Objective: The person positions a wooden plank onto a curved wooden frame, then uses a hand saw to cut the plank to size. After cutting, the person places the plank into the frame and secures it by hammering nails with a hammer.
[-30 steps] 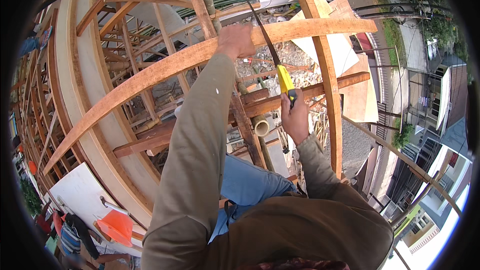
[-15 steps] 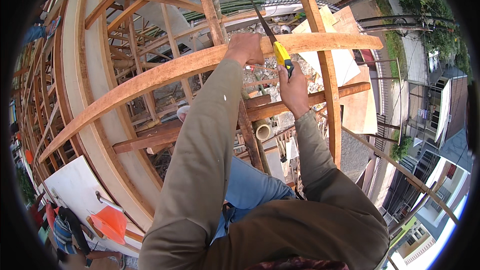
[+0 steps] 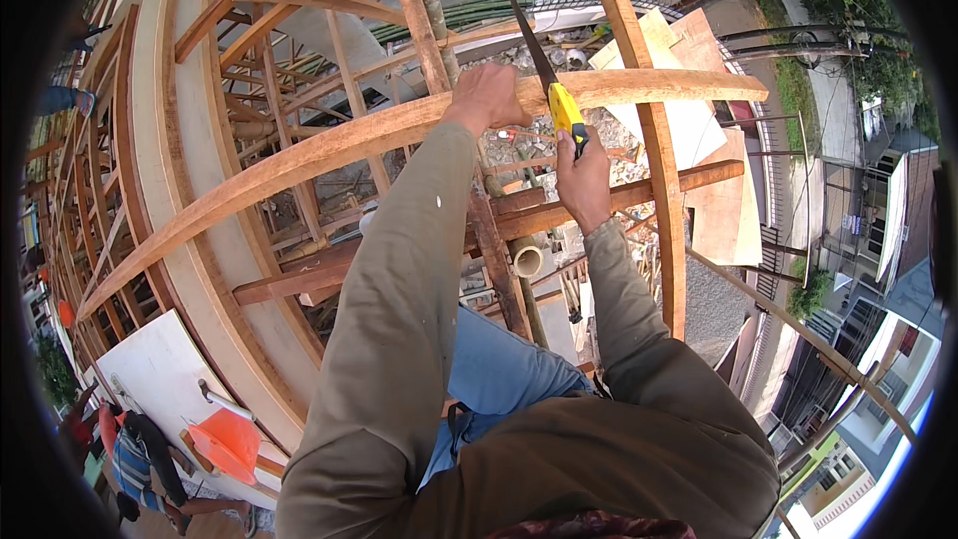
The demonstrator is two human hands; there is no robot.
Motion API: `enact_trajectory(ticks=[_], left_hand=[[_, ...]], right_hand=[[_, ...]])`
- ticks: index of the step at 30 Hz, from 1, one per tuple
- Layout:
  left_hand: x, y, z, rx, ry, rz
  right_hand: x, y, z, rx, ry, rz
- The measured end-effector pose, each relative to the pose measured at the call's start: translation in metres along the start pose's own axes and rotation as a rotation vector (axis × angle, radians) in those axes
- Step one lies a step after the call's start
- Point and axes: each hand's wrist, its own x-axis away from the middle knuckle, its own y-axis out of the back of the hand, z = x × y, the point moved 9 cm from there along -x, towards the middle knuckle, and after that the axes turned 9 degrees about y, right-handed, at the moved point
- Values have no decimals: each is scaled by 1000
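A long wooden beam crosses in front of me from lower left to upper right. My left hand is closed over it, left of the saw. In my right hand, just below the beam's near edge, is the yellow and black handle of a hand saw. Its dark blade points up and away, crossing the beam at the handle end. Whether the teeth have cut into the wood is too hard to make out. My fingertips under the beam are hidden.
An upright-running timber crosses the beam on the right. Below lie a lower crossbeam, a bamboo pole end and rubble. Plywood sheets are at right. A long formwork trough runs at left; another person is lower left.
The saw has shifted slightly forward, away from me, its tip now higher in the picture. My left hand keeps its place on the beam. At the far left, another person's limb has moved.
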Motion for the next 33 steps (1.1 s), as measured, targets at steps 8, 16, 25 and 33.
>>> enact_trajectory(ticks=[8,16,25,33], left_hand=[[2,-40,-9,-349,-124,-378],[-14,-18,-12,-183,-73,-65],[-22,-2,-6,-100,-59,-12],[-39,1,13,-24,38,106]], right_hand=[[16,-3,-11,43,56,-21],[22,23,18,78,-9,24],[-4,10,11,144,20,46],[110,52,6,8,-22,51]])
